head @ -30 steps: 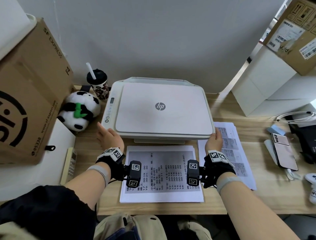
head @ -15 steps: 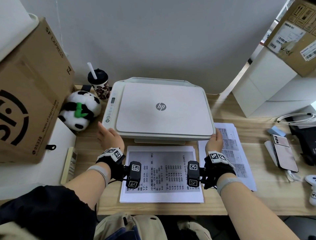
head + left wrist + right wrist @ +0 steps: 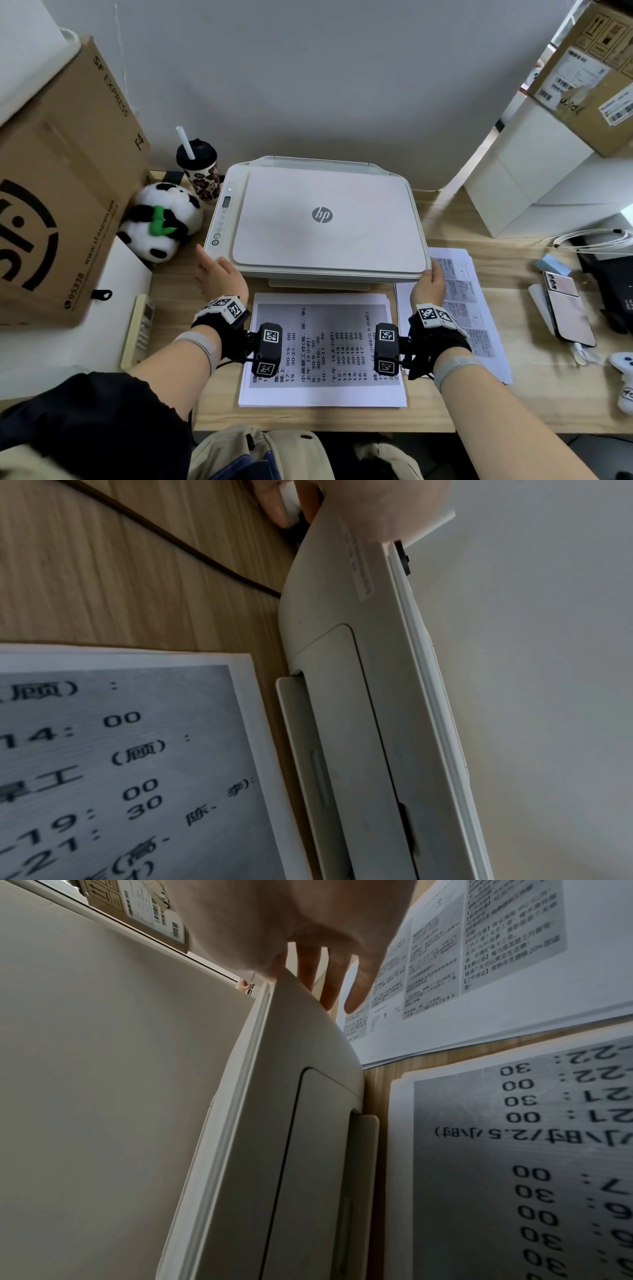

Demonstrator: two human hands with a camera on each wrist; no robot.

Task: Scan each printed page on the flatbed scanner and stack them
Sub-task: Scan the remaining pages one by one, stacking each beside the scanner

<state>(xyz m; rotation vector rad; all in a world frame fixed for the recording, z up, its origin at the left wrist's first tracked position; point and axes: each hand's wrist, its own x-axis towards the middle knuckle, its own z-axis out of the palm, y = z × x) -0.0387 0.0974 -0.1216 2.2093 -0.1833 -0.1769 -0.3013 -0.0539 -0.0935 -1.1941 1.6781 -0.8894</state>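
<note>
A white HP flatbed scanner stands at the middle of the wooden desk with its lid down. My left hand rests against its front left corner, thumb spread to the left. My right hand lies at the front right corner; in the right wrist view its straight fingers run down the scanner's side. In the left wrist view the palm covers the scanner's corner. One stack of printed pages lies in front of the scanner. A second stack lies to its right.
A large cardboard box, a panda plush and a cup with a straw crowd the left. A remote lies near the left edge. A phone, a cable and white boxes sit on the right.
</note>
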